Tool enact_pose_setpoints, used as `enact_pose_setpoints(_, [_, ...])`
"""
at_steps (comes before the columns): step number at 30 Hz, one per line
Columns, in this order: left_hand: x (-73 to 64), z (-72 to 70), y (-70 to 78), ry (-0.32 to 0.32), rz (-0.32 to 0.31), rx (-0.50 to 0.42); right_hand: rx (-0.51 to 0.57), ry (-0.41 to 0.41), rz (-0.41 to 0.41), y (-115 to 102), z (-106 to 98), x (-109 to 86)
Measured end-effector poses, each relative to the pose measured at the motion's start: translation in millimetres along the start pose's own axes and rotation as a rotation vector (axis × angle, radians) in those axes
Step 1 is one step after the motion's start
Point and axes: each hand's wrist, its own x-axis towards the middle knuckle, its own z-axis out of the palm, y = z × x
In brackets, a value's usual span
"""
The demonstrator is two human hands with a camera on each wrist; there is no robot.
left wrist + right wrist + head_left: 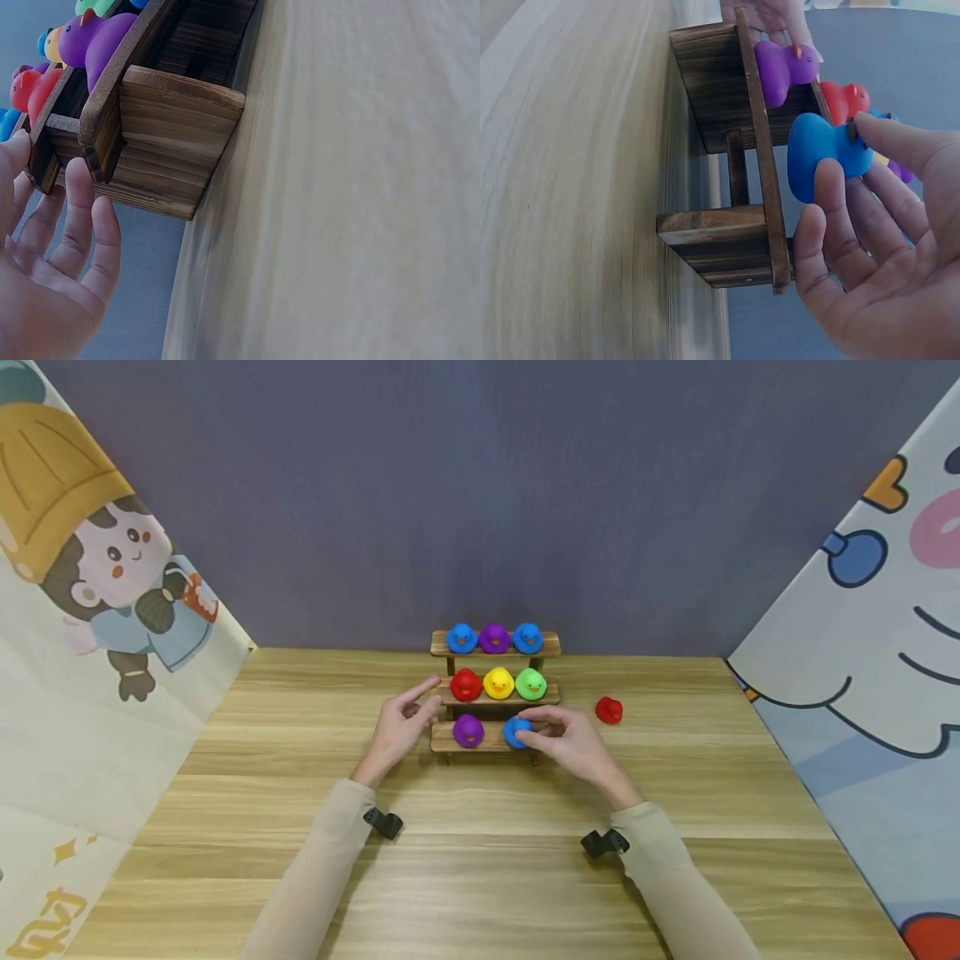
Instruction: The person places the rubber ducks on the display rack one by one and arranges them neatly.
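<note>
A three-step wooden display shelf (487,739) stands against the back wall with rubber ducks on its steps. My right hand (573,745) pinches a blue rubber duck (810,157) at the right part of the lowest step. In the right wrist view the thumb is at its head and the fingers are along its side. To its left on that step sits a purple duck (468,732). My left hand (401,727) is at the shelf's left end, fingers loosely extended, with fingertips (78,171) right by the ends of the steps.
The middle step holds red (466,685), yellow (498,683) and green (531,685) ducks. Blue, purple (494,639) and blue ducks line the top step. A red duck (609,710) lies on the wooden table (495,877), right of the shelf. Cartoon-printed panels flank both sides.
</note>
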Motion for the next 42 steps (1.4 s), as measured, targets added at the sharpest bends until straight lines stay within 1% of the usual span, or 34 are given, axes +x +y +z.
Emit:
enact_pose_setpoints(4, [-0.2,-0.4,0.7,0.003,0.004,0.000,0.005,-0.006,0.001,-2.2,5.1,2.3])
enact_pose_setpoints(9, [-0.2,-0.2,2.1,0.004,0.009,0.004,0.005,-0.016,-0.035,-3.3,10.4,6.9])
enact_pose_setpoints(13, [0.1,0.1,1.1,0.003,0.014,0.001,-0.005,-0.021,-0.045,-3.1,13.6,9.8])
enact_pose_setpoints(19, [0.4,-0.3,0.8,0.000,0.016,0.000,-0.028,-0.008,-0.042,-3.0,17.2,13.0])
enact_pose_setpoints(24, [1.1,-0.4,0.9,0.004,0.012,0.011,-0.020,0.006,-0.039,-5.0,19.4,14.0])
enact_pose_setpoints(30, [0.8,0.2,0.4,-0.007,0.012,-0.002,-0.014,0.023,-0.035,-6.0,22.7,12.8])
enact_pose_setpoints(37, [0.2,-0.5,1.3,-0.012,0.019,-0.012,-0.011,0.026,-0.050,-5.6,25.9,13.3])
enact_pose_setpoints(42, [0.6,-0.6,0.3,-0.009,0.013,-0.016,-0.010,0.029,-0.057,-6.3,27.9,13.8])
